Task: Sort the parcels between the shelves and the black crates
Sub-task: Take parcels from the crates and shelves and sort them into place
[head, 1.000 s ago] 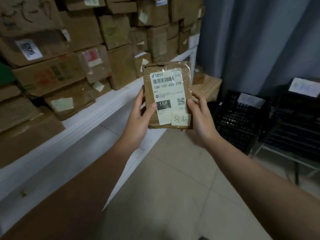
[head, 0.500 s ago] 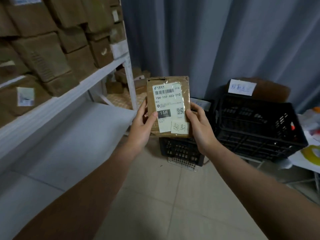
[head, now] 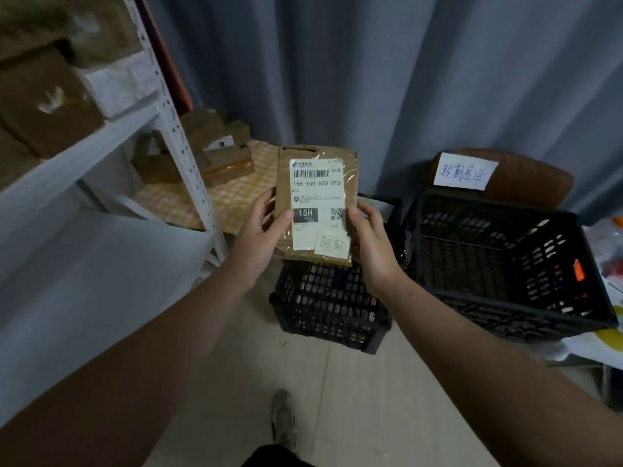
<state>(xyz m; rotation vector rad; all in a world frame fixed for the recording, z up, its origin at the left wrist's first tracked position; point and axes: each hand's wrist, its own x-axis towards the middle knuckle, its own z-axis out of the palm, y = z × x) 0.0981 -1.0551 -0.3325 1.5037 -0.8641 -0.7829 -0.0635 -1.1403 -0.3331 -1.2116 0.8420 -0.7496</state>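
Both hands, left hand point(head: 259, 237) and right hand point(head: 372, 246), grip 1 flat brown labelled parcel point(head: 315, 203) above the small black crate point(head: 328, 306). Unsorted: the larger right black crate point(head: 505, 264) looks empty; brown boxes point(head: 47, 106) fill the left white shelf point(head: 77, 160).

- Both forearms are bare, with no sleeve in view.
- The left hand point(head: 259, 235) and right hand point(head: 372, 242) wear nothing.
- A worn grey shoe point(head: 283, 420) shows below the hands.

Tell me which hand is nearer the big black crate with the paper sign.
Right. The right hand grips the parcel on the side facing the crate; the left hand grips the parcel's far edge.
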